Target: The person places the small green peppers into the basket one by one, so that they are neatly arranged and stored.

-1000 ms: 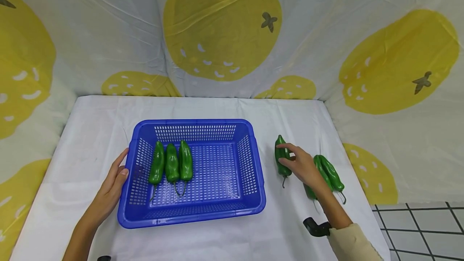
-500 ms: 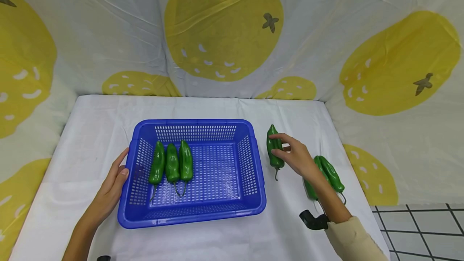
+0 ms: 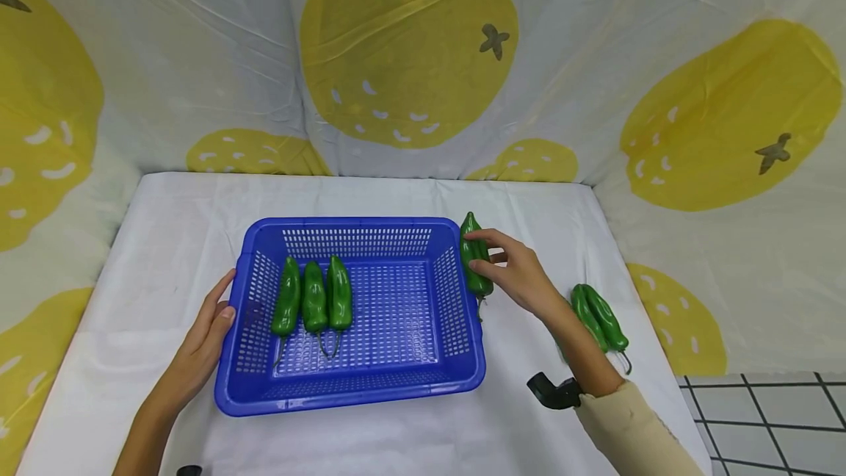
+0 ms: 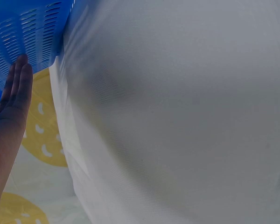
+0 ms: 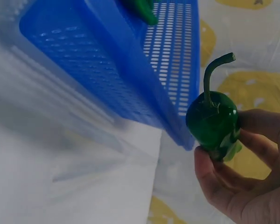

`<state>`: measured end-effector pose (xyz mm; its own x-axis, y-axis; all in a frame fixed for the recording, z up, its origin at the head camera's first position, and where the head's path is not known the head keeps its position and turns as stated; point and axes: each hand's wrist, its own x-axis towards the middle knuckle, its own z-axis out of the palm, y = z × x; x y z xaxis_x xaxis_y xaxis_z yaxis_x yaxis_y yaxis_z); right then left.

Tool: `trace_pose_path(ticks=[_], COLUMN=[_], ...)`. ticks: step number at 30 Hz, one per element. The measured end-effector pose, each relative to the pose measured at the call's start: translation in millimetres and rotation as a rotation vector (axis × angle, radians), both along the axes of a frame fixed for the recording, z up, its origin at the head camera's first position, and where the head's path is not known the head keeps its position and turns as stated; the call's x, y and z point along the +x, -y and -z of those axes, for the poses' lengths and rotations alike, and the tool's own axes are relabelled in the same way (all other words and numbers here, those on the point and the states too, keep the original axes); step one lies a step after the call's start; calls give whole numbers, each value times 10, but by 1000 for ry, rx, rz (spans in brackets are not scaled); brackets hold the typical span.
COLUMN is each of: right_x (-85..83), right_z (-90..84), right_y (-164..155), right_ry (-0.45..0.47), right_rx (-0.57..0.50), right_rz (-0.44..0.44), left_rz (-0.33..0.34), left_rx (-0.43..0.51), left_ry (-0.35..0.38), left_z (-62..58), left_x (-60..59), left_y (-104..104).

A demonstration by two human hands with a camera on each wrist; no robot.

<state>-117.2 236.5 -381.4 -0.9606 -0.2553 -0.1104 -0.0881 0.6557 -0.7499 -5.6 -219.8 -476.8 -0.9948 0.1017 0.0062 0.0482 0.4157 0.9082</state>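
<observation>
By the two o'clock edge of the blue basket [image 3: 393,314], the right hand [image 3: 521,276] pinches a green pepper [image 3: 471,250] between its fingers, likely a loading step calling next for an inward move, while the left hand [image 3: 208,329], fingers straight, touches the basket at nine o'clock.

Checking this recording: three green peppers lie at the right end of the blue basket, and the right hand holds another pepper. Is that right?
Not quite: the three green peppers lie toward the left end of the blue basket, as the head view shows. The right hand does hold another pepper.
</observation>
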Motion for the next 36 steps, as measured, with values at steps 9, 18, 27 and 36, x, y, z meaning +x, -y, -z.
trace_pose_path(ticks=[9, 18, 27, 36], right_x=[-44, -79, -103, -178], right_z=[-36, 4, 87, 154], right_y=[314, 587, 733, 911], right_ry=[14, 55, 63, 110], right_rx=[-61, -132, -152, -177], right_rz=[-62, -109, -145, -169], left_rz=[-1, -4, -5, -20], left_rx=[-3, 6, 21, 24], left_ry=[5, 15, 30, 22], left_z=[-2, 4, 14, -10], left_x=[1, 4, -9, 6], left_y=[4, -14, -44, -34])
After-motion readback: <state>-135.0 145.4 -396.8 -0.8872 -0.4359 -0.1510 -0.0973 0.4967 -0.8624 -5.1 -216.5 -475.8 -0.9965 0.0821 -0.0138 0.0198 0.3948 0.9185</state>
